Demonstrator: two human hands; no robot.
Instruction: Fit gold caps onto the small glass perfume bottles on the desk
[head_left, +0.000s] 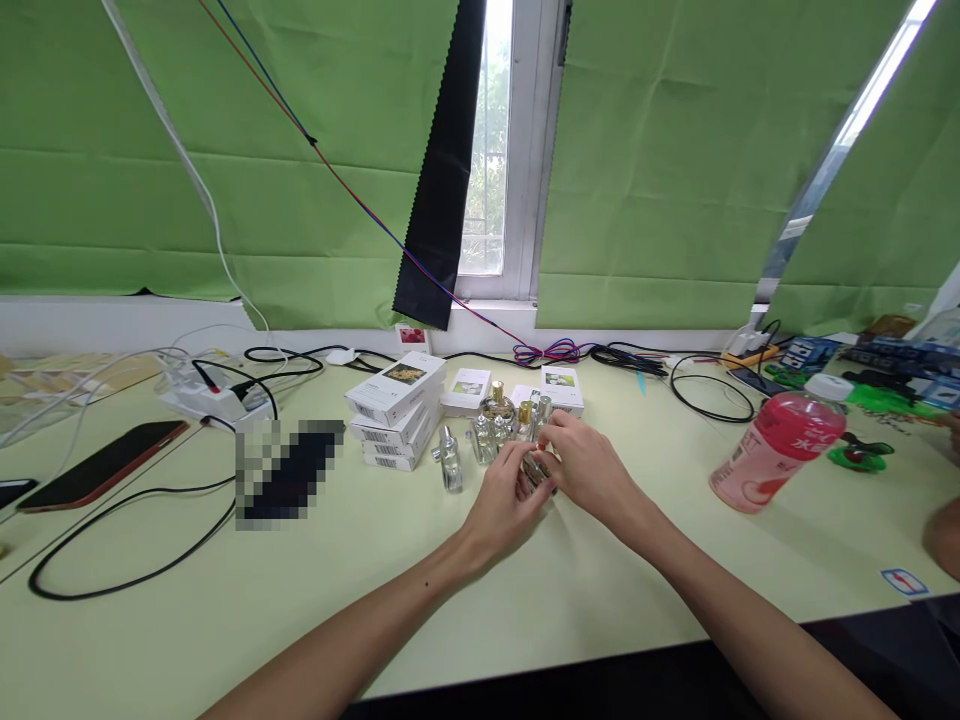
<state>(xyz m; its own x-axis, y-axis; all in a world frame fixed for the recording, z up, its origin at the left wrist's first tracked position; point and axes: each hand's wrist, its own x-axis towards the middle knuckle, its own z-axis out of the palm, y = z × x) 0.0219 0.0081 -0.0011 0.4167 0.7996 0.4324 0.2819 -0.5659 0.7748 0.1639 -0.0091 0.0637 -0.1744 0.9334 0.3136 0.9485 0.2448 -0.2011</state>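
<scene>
My left hand (501, 500) is wrapped round a small glass perfume bottle (535, 470), mostly covered by my fingers. At the top of this bottle, my right hand (589, 455) has its fingers pinched together; the exact part they grip is hidden. Just beyond my hands stand several clear perfume bottles, among them a round one with a gold top (496, 402). To the left of my left hand, a slim glass bottle with a silver cap (450, 460) stands upright by itself.
White boxes (397, 388) are stacked left of the bottles; more boxes (561, 388) lie behind. A pink drink bottle (776, 450) stands at right. Phones (105, 465), a power strip (214, 395) and black cables lie left. A person's arm (943, 535) shows at the right edge.
</scene>
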